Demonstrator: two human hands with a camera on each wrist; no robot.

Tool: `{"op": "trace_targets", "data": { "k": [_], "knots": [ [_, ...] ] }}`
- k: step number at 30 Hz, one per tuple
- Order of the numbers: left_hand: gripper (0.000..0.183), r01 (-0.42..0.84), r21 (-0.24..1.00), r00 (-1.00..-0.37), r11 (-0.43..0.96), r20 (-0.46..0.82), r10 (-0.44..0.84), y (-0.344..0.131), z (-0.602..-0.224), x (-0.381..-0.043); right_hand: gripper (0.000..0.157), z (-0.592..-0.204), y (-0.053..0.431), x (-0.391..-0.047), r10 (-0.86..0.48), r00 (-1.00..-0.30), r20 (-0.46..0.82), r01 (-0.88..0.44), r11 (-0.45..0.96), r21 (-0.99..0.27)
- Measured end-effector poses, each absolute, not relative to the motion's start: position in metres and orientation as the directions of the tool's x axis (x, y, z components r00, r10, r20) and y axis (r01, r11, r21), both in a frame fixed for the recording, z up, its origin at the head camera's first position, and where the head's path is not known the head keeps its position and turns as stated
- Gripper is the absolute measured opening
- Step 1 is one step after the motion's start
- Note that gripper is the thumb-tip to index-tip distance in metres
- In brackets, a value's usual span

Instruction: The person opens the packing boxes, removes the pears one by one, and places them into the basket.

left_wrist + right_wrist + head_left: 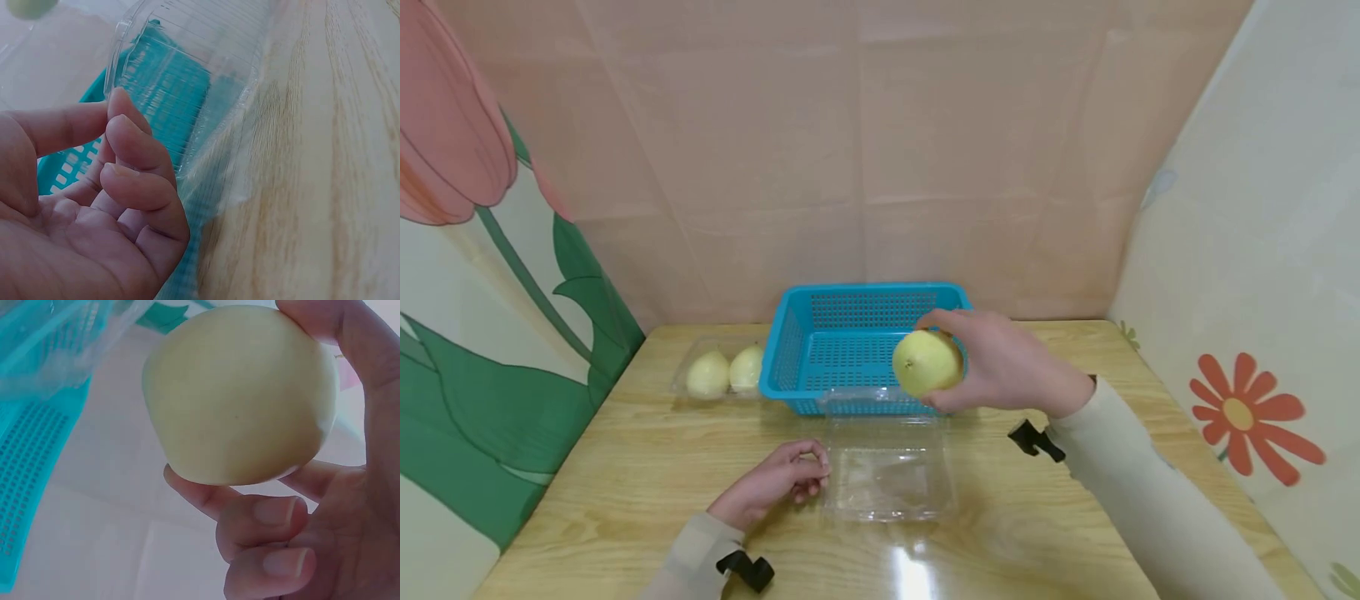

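Observation:
My right hand (1000,358) grips a round pale-yellow pear (928,363), held up over the front right part of a blue plastic basket (775,367). In the right wrist view, the thumb and fingers curl round the pear (240,394). My left hand (782,479) is at the left edge of a clear plastic clamshell box (887,483), which stands open on the table with its lid up against the basket's front. Thumb and index finger pinch the box's rim in the left wrist view, where the clear plastic (231,31) shows close up. No fruit shows in this box.
Left of the basket, another clear plastic box (681,379) holds two pale-yellow pears (708,375). All stand on a wooden table (625,475). A pinkish cloth wall (865,150) rises behind, with flower-printed sheets (1240,208) on both sides.

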State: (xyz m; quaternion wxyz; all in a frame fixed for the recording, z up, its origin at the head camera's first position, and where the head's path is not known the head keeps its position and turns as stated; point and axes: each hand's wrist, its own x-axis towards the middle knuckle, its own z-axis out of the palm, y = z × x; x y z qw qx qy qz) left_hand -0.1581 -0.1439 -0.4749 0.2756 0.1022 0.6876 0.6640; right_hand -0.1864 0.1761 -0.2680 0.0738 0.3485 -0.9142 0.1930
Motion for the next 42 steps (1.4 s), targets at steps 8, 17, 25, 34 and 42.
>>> {"op": "trace_targets", "data": {
  "k": [8, 17, 25, 34, 42],
  "knots": [
    [0.008, -0.231, 0.968, -0.826, 0.101, -0.25, 0.505, -0.143, -0.475, -0.157, 0.064, -0.269, 0.176, -0.222, -0.565, -0.792, 0.23, -0.61, 0.724, -0.323],
    [0.008, -0.234, 0.967, -0.83, 0.103, -0.253, 0.497, -0.142, -0.474, -0.157, 0.066, -0.268, 0.169, -0.259, -0.524, -0.839, 0.145, -0.536, 0.753, -0.381],
    [0.007, -0.233, 0.967, -0.824, 0.107, -0.255, 0.505, -0.144, -0.476, -0.158, 0.067, -0.273, 0.162, -0.285, -0.481, -0.875, 0.052, -0.456, 0.785, -0.419],
    [0.008, -0.235, 0.966, -0.831, 0.112, -0.259, 0.493, -0.143, -0.476, -0.158, 0.073, -0.294, 0.159, -0.305, -0.489, -0.872, 0.001, -0.437, 0.779, -0.45],
    [0.009, -0.229, 0.967, -0.83, 0.114, -0.255, 0.495, -0.143, -0.475, -0.158, 0.076, -0.315, 0.16, -0.314, -0.481, -0.876, -0.047, -0.428, 0.818, -0.385]
  ]
}}
